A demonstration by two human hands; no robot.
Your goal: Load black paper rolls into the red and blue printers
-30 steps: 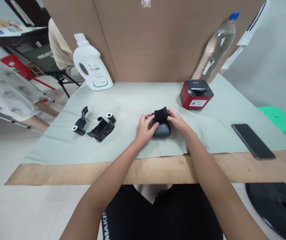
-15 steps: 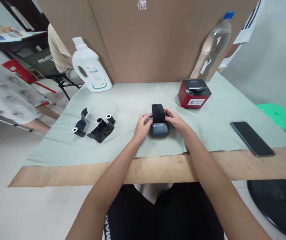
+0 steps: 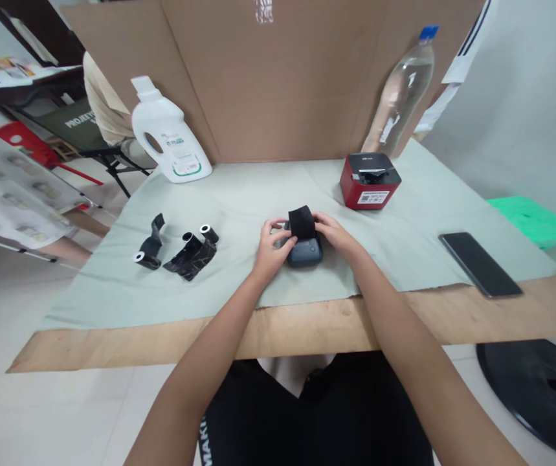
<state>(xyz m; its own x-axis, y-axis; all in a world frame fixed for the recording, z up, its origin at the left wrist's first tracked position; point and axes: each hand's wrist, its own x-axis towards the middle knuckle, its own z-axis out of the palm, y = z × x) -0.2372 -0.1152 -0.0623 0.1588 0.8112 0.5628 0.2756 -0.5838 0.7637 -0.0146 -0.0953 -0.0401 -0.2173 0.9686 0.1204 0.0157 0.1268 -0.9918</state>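
A small dark grey label printer (image 3: 305, 254) rests on the cloth in front of me, with a wide black strip (image 3: 301, 222) standing up from its far side. My left hand (image 3: 272, 248) is curled around the left side of the printer, its thumb at the base of the strip. On the right, my right hand (image 3: 334, 233) grips the far right corner with bent fingers close to the strip's edge. Some fingertips are hidden behind the strip and the printer. To the left lie several black rolls (image 3: 189, 239) with loose black strips; a separate black roll (image 3: 149, 259) has its tail unwound.
A red box-shaped printer (image 3: 371, 193) stands beyond my right hand, before a clear bottle (image 3: 399, 97). A white jug (image 3: 173, 139) leans by the cardboard panel (image 3: 278, 84). A black phone (image 3: 479, 264) lies at the right. A person sits behind the panel at left.
The strip's top now leans a little to the left, and my left thumb has come across the strip's base. The whole view has shifted slightly; the printer stays on the cloth.
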